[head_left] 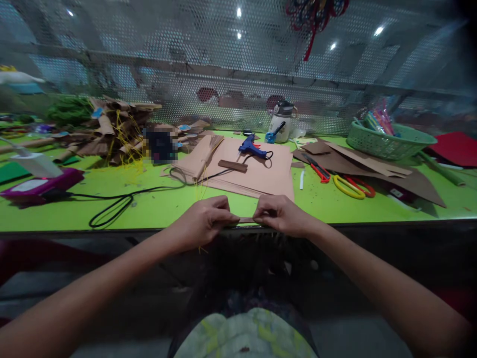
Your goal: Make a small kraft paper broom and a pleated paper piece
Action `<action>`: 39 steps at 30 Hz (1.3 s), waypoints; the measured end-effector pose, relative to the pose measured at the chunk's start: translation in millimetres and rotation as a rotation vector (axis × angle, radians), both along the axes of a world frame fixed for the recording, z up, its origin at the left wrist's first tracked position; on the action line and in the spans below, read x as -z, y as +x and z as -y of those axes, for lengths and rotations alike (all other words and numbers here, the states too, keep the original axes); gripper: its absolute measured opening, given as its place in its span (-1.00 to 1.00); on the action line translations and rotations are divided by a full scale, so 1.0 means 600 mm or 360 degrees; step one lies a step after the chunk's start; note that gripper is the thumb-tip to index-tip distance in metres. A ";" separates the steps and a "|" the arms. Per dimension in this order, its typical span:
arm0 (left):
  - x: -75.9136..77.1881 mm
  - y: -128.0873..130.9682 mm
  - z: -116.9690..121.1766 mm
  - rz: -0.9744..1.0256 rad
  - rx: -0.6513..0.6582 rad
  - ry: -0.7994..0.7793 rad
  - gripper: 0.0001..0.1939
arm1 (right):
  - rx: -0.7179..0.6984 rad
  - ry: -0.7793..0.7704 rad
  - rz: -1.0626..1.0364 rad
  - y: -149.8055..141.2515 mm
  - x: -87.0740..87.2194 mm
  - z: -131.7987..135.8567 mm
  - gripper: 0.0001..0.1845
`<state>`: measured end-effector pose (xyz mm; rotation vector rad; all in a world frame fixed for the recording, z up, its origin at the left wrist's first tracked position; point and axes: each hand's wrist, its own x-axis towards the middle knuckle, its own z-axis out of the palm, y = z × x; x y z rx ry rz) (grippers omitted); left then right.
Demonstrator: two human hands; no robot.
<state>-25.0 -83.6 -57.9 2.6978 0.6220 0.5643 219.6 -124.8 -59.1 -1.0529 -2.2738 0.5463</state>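
Between my two hands, at the table's front edge, stretches a narrow brown paper strip (pixel 246 220). My left hand (pixel 208 219) pinches its left end and my right hand (pixel 279 214) pinches the other. Just beyond lies a stack of light brown paper sheets (pixel 268 179). On the stack rest a blue glue gun (pixel 254 146), a folded dark brown strip (pixel 233 165) and a rolled paper piece tied with yellow string (pixel 206 161). The fingertips partly hide the strip's ends.
On the green table (pixel 156 209) a black cord (pixel 149 189) runs to a purple power strip (pixel 40 186). To the right lie a red cutter knife (pixel 318 169), scissors (pixel 350 187), brown card (pixel 387 174) and a green basket (pixel 395 141). Bundled paper rolls (pixel 108 129) sit left; a bottle (pixel 282 122) stands behind.
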 end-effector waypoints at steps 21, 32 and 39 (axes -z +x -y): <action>-0.022 0.013 -0.027 -0.0234 -0.0124 -0.0327 -0.77 | 0.0202 -0.0178 0.0252 -0.014 -0.023 -0.002 -0.88; -0.019 0.010 -0.015 -0.0275 -0.0115 -0.0087 -0.75 | 0.0085 -0.0203 0.0353 -0.009 -0.025 -0.011 -0.86; 0.002 0.000 0.006 -0.0196 -0.0200 0.0169 -0.70 | 0.0039 0.0137 0.0057 -0.001 0.011 0.005 -0.79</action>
